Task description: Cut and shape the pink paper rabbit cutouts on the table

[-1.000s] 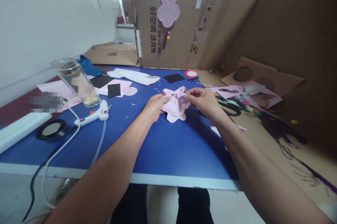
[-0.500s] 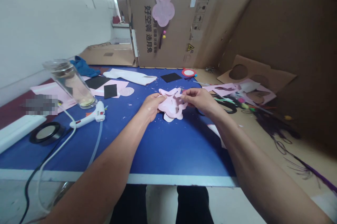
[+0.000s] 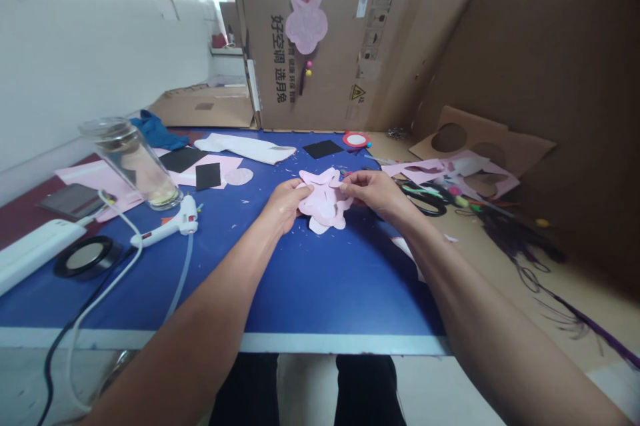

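Note:
Over the blue table (image 3: 310, 293), a pink flower-shaped cutout (image 3: 325, 203) is held up between both hands. It appears to have more than one layer, with wavy, scalloped edges. My left hand (image 3: 286, 205) is closed on its left edge, thumb on top and fingers partly hidden behind. At the opposite edge my right hand (image 3: 367, 189) pinches the cutout between thumb and fingertips. Under my right forearm lies a white-and-pink scrap (image 3: 407, 254). Small paper bits are scattered on the table around the hands.
To the left are a glue gun (image 3: 167, 226), a tape roll (image 3: 86, 257), a glass of liquid (image 3: 145, 169) and a white power strip (image 3: 37, 253). Scissors (image 3: 425, 203) and pink offcuts (image 3: 453, 173) lie right. A pink cutout (image 3: 307, 26) hangs on the cardboard (image 3: 340, 93) behind.
The upper part of the pink cutout now lies flatter, its curled right edge pressed down. Both hands keep their hold and have barely moved. The view has shifted slightly.

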A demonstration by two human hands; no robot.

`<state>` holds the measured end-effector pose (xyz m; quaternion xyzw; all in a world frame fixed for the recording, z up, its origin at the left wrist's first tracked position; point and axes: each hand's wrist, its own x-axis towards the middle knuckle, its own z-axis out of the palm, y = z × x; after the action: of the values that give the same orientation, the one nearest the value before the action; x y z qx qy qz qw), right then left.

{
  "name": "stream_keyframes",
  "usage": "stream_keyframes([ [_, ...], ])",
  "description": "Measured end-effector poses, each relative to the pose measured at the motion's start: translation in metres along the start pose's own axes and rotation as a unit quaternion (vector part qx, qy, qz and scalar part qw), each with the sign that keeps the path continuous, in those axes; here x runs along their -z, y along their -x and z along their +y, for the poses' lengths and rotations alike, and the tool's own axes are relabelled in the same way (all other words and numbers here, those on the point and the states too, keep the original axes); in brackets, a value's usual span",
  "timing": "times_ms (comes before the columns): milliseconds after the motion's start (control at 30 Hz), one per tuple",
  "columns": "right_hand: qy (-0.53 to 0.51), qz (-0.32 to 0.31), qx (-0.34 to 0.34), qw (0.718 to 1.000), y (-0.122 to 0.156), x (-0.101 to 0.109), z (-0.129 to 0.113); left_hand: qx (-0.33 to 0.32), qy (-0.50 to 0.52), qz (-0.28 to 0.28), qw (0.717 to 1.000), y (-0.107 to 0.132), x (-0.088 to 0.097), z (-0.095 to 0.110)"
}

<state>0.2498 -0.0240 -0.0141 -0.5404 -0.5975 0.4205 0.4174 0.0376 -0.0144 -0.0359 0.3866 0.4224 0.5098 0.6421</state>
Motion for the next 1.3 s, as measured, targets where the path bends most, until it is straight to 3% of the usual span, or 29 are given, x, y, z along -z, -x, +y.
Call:
stream_keyframes([
  [233, -0.005, 0.004, 0.013, 1.000, 0.002, -0.001, 0.000, 0.003, -0.011, -0.024, 1.000, 0.003, 0.000, 0.001],
  [867, -0.016, 0.020, 0.012, 1.000, 0.004, -0.002, -0.010, 0.001, -0.017, -0.010, 1.000, 0.005, -0.001, 0.002],
  [1300, 0.015, 0.011, -0.009, 1.000, 0.003, 0.000, -0.004, -0.011, -0.002, 0.028, 1.000, -0.001, 0.002, 0.003],
])
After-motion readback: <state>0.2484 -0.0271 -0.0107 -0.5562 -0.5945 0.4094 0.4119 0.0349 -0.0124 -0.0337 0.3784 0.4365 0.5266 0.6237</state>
